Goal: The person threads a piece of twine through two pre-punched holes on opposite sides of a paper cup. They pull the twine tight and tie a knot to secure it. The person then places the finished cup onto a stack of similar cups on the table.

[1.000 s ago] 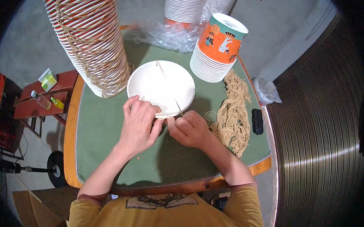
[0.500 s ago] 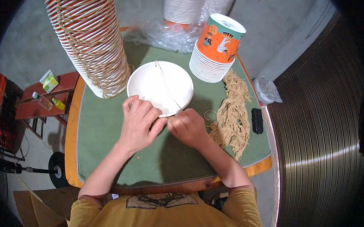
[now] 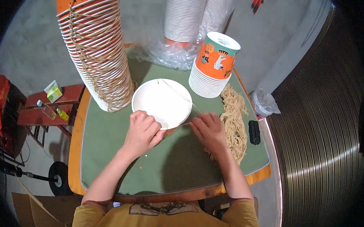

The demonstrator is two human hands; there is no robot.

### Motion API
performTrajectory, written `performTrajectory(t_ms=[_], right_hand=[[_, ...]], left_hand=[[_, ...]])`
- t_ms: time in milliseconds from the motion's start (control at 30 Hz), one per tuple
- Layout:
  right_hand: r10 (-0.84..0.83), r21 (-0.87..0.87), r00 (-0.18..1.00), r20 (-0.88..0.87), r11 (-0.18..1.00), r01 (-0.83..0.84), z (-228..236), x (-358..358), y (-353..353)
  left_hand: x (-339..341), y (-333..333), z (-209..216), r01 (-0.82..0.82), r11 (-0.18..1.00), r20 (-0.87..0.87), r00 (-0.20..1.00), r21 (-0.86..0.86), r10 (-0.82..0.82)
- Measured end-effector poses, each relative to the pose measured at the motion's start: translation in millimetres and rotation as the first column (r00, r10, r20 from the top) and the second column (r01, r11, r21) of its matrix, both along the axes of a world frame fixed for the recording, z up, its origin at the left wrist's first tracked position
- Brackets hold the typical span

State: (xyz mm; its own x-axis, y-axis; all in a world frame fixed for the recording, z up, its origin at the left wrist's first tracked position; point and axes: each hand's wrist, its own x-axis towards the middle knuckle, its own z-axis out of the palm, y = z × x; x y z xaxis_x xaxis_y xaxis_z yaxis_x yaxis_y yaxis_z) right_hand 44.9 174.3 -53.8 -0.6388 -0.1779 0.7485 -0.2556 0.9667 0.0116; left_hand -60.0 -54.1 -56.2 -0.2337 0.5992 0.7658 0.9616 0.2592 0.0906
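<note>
A paper bucket (image 3: 162,102) with a white inside lies near the middle of the green table, its round mouth facing me. My left hand (image 3: 142,130) grips its near rim, the fingers curled over the edge. A thin tan cord (image 3: 180,125) is pulled fairly straight from the near rim to my right hand (image 3: 209,129), which pinches it to the right of the bucket. Another stretch of cord runs from the bucket's far rim, over the mouth, toward the same hand. A bundle of tan cords (image 3: 233,124) lies just beyond my right hand.
A tall leaning stack of corded orange buckets (image 3: 99,57) stands at the left. An upside-down stack of orange and green buckets (image 3: 214,66) sits at the back right, near clear plastic wrap (image 3: 172,56). A black object (image 3: 254,132) lies at the right table edge (image 3: 250,177).
My right hand has moved right, away from the rim, drawing the cord out with it. My left hand stays on the rim. The whole view has shifted slightly.
</note>
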Motion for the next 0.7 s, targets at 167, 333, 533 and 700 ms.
performTrajectory(t_ms=[167,333,533,700], right_hand=[[0.066,-0.071,0.997,0.049,0.996,-0.062,2,-1,9],[0.226,-0.32,0.965,0.13,0.931,-0.175,6,4,6],[0.563,-0.671,0.763,0.318,0.702,-0.238,-4,17,-12],[0.642,-0.772,0.71,0.289,0.595,-0.223,-19,21,-27]], left_hand=[[-11,-7,12,0.112,0.994,0.06,0.992,-0.006,-0.112],[-5,-24,42,0.136,0.975,0.332,0.924,0.178,-0.189],[-13,-30,54,-0.133,0.886,0.846,0.387,0.445,-0.367],[-30,-40,29,-0.305,0.856,0.875,-0.119,0.418,-0.469]])
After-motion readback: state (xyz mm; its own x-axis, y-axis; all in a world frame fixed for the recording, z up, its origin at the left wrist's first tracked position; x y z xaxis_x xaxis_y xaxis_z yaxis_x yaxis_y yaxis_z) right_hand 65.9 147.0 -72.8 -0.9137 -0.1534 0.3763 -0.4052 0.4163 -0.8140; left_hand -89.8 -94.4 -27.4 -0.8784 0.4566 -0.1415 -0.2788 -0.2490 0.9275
